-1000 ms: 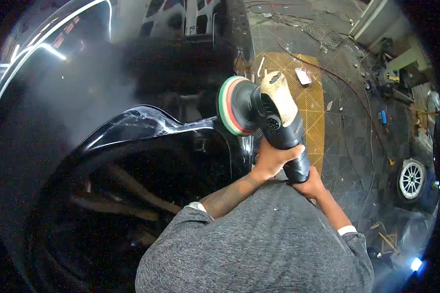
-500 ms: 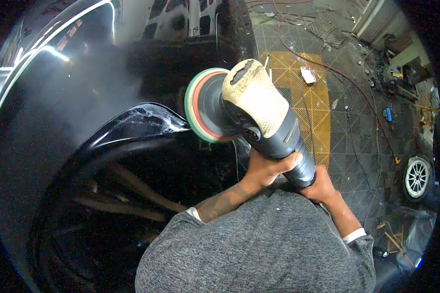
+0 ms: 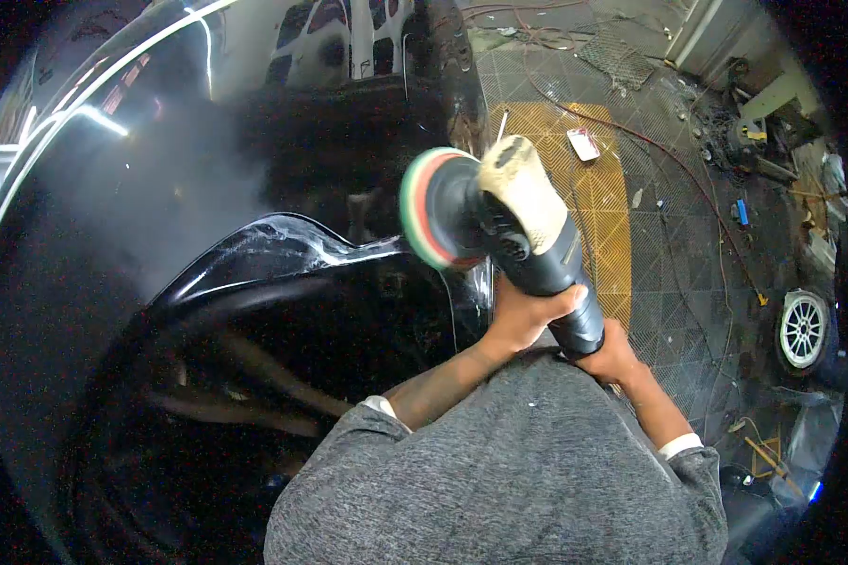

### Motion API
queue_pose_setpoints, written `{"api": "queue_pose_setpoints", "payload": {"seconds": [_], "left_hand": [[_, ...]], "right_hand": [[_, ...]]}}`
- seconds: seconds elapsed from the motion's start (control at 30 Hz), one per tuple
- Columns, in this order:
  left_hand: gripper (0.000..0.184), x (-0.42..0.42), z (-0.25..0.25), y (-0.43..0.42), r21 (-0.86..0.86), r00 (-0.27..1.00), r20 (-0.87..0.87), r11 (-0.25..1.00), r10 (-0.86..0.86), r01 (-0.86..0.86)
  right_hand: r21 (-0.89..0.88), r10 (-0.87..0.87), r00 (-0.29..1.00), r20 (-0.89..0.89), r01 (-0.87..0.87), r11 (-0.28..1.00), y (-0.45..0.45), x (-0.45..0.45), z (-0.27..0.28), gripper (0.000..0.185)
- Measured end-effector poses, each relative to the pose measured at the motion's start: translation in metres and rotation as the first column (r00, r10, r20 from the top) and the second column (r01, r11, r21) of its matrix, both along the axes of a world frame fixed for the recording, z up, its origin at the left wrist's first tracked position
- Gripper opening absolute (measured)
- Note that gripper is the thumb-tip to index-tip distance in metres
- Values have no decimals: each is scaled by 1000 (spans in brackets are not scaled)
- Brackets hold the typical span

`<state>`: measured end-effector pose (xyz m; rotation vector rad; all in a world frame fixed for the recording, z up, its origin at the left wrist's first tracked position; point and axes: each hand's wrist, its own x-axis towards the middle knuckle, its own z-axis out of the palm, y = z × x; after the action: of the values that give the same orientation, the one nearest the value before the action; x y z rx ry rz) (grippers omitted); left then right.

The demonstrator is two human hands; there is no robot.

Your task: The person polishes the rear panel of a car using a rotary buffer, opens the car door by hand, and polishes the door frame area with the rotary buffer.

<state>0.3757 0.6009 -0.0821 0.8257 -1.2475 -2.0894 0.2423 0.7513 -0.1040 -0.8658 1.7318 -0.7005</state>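
A polisher [image 3: 528, 202] with a cream and black body is held by both my hands. My left hand [image 3: 528, 313] wraps round its black barrel, thumb on top. Farther back, my right hand [image 3: 612, 353] grips the rear end. The round pad [image 3: 429, 207], ringed in green, cream and red, faces left beside the edge of a glossy black car panel [image 3: 349, 141]; whether it touches cannot be told. Whitish smears [image 3: 301, 240] mark the curved panel edge left of the pad.
A yellow and dark tiled floor [image 3: 603, 207] lies to the right, with a white card-like item [image 3: 582, 144], a red hose [image 3: 674, 160] and a blue object [image 3: 742, 212]. A white spoked wheel [image 3: 803, 330] is at the far right, near cluttered equipment [image 3: 749, 132].
The polisher went left and closer to the camera, then back right and away, ending slightly left of where it was a second ago. Both hands kept hold.
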Motion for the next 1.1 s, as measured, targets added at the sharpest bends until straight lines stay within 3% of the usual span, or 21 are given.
{"api": "queue_pose_setpoints", "payload": {"seconds": [0.07, 0.13, 0.27, 0.33, 0.4, 0.47, 0.5, 0.53, 0.6, 0.67, 0.73, 0.87, 1.03, 1.1], "left_hand": [[42, -6, -14, 4, 82, 999, -46, 996, -28, 31], [42, -11, -16, 4, 90, 999, -38, 996, -20, 23], [41, -4, -4, -7, 100, 999, 42, 995, -2, -2], [50, 24, 13, 16, -20, 991, 137, 1000, 5, -2], [59, 45, 28, 29, -81, 997, 76, 997, -6, 13], [63, 66, 23, 29, -379, 992, 114, 920, -55, 95], [61, 67, 24, 31, -368, 1000, 9, 929, -20, 22], [61, 67, 26, 30, -365, 999, 27, 930, -38, 45], [59, 70, 23, 20, -327, 995, 90, 942, -46, 73], [57, 64, 8, 22, -337, 990, 131, 937, -46, 88], [51, 52, -5, 28, -138, 979, 203, 990, 34, -5], [53, 35, -39, 27, -85, 963, 268, 996, 29, -7], [54, 43, -13, 24, -113, 943, 332, 993, 11, 28], [50, 52, -5, 22, -131, 963, 271, 991, 12, 25]], "right_hand": [[-61, -53, 998, 29, 54, 997, 13, 5, -21, 40], [21, -114, 990, 78, 113, 993, 16, 8, -25, 43], [33, -91, 991, 100, 88, 996, 2, 10, -22, 43], [-65, 24, 987, 161, -14, 998, 17, 21, -23, 41], [-262, 0, 990, 142, 37, 964, 12, 31, -13, 36], [-227, 141, 990, 6, -137, 964, 11, 30, -12, 35], [-279, 156, 984, 90, -126, 952, 6, 31, -11, 40], [-278, 139, 984, 108, -104, 955, 6, 30, -11, 40], [-288, 232, 973, 7, -220, 932, -3, 33, -19, 41], [-279, 190, 981, 46, -170, 945, 4, 39, -44, 40], [-298, 106, 974, 202, -42, 954, 9, 36, -62, 40], [-128, 75, 944, 321, -35, 991, 16, 31, -72, 47], [-179, 69, 944, 322, -11, 984, 9, 34, -57, 48], [-217, 78, 951, 300, -11, 976, 8, 36, -57, 46]]}}
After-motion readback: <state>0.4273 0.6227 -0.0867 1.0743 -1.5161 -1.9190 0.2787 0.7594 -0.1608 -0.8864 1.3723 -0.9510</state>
